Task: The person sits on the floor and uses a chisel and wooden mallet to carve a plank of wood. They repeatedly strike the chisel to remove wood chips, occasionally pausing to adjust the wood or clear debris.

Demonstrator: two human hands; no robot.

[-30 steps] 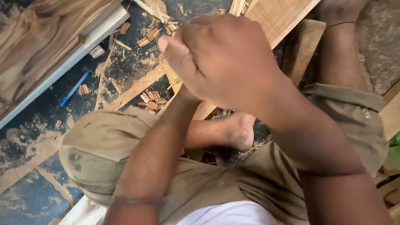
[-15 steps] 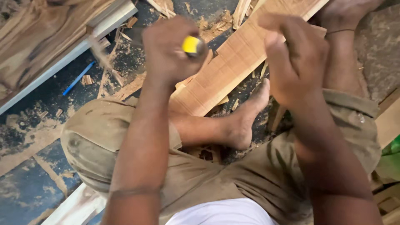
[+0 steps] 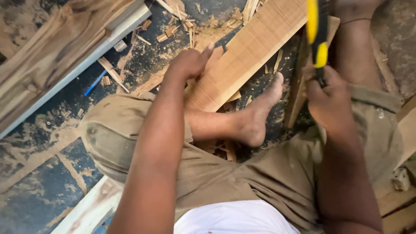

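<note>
I sit on the floor with my legs folded, in khaki trousers. My left hand [image 3: 189, 65] lies on the near left edge of a pale wooden plank [image 3: 255, 47], gripping it, with one finger stretched along the wood. My right hand [image 3: 328, 100] is closed around the handle of a yellow and black tool [image 3: 319, 41] that points up and away, over a narrower strip of wood [image 3: 299, 93]. My bare foot [image 3: 255, 117] rests just below the plank's near end.
Wood chips and sawdust [image 3: 173, 30] litter the dark floor. A large grained board with a white edge [image 3: 60, 56] lies at the upper left. A blue pen-like stick [image 3: 95, 83] lies beside it. Another white-edged board [image 3: 89, 210] sits at the lower left, with wooden pieces [image 3: 401, 182] at the right.
The yellow and black tool has passed from my left hand to my right hand. My left hand has dropped onto the plank's edge, and my right hand has moved to the right.
</note>
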